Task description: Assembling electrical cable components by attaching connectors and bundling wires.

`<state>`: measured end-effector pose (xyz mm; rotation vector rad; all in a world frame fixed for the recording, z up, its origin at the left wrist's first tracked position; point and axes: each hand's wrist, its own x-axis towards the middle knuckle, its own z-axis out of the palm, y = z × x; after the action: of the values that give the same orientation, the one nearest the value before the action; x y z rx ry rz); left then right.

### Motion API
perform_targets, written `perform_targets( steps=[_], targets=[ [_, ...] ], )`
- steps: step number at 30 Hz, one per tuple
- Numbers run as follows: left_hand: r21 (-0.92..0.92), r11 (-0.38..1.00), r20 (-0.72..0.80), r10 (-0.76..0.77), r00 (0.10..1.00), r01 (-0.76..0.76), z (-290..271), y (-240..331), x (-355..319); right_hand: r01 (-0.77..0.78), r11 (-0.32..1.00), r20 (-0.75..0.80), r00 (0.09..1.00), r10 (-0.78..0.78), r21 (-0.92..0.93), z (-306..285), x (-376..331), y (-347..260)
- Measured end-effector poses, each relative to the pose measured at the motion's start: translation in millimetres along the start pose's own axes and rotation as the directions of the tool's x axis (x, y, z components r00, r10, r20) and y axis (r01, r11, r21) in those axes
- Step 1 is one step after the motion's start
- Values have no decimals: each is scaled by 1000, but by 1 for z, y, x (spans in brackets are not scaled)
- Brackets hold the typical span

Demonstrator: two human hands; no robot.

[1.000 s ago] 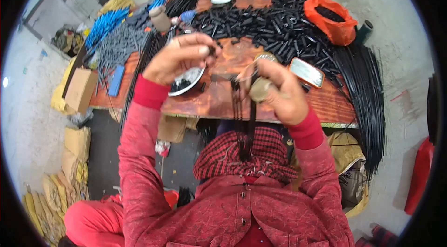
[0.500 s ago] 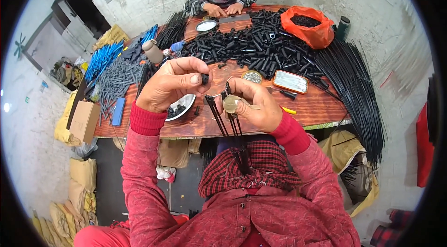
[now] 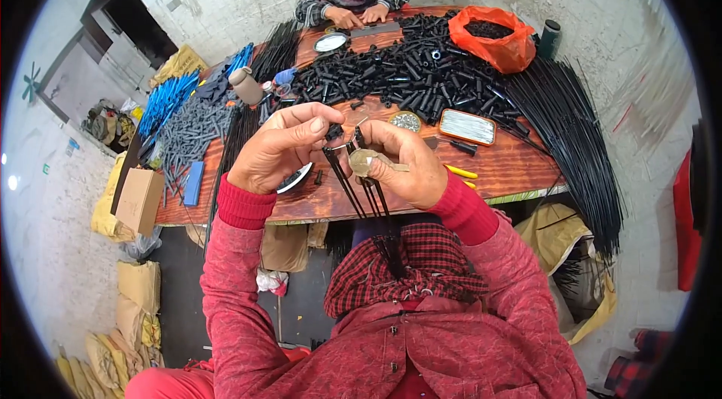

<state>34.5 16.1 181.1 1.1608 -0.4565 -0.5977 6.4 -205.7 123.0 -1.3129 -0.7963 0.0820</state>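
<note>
My left hand (image 3: pixel 274 145) pinches a small round black plastic piece (image 3: pixel 335 131) between thumb and fingers. Close beside it, my right hand (image 3: pixel 421 169) is closed on a bundle of thin black rods (image 3: pixel 374 200), which look like umbrella ribs and hang down toward my lap. A short piece of silvery wire (image 3: pixel 341 148) runs across the tops of the rods, between the two hands. Over my right thumb sits a tan, roundish pad (image 3: pixel 362 163). Whether the black piece touches the wire I cannot tell.
Black plastic tubes (image 3: pixel 421 72) lie heaped on the wooden table (image 3: pixel 489 169). Around them are an orange bag (image 3: pixel 500 53), a tray of wires (image 3: pixel 468 128), a tin (image 3: pixel 406 121), a partly hidden bowl (image 3: pixel 295 179) and yellow-handled pliers (image 3: pixel 461 172). Opposite, a co-worker's hands (image 3: pixel 359 16) rest on the table.
My hands have come closer together, bringing the black piece nearer the rod tops. Both hands keep their hold. The view has shifted slightly.
</note>
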Motion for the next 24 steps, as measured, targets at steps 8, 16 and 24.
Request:
perform_targets(
  steps=[8, 16, 24],
  targets=[
    [-40, 999, -5, 24, 1000, -24, -3, -5, 2, -43, 999, 20, 999, 43, 21, -1, 3, -3],
    [26, 999, -121, 36, 992, -33, -4, -5, 4, -35, 999, 7, 999, 35, -8, -4, 5, 2],
    [96, 993, -117, 79, 990, -68, -2, 8, -1, -39, 999, -15, 999, 39, 26, -1, 4, 0]
  ],
)
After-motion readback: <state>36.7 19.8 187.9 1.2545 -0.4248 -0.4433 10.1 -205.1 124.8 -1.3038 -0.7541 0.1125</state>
